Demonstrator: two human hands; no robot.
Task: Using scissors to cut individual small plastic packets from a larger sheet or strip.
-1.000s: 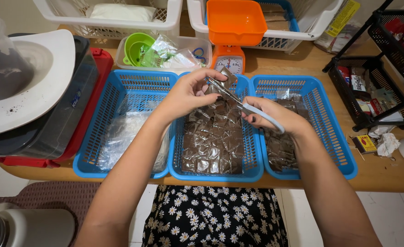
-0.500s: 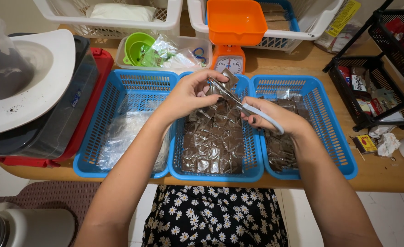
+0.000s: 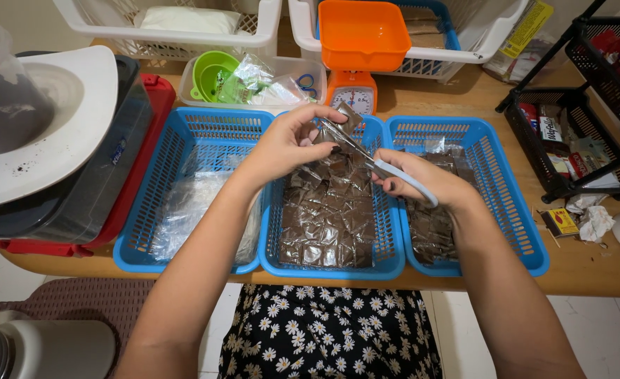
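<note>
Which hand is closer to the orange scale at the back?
Left. The left hand holds a small packet just below the orange scale. The right hand, gripping the scissors, sits lower and farther off.

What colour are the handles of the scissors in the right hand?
Pale blue-grey; the scissors in the right hand show best in the head view.

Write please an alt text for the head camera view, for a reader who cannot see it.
A person's left hand holds a small clear packet of dark powder while the right hand cuts it with scissors over the middle blue basket, which is full of such packets. Two more blue baskets flank it on a wooden table.
</note>
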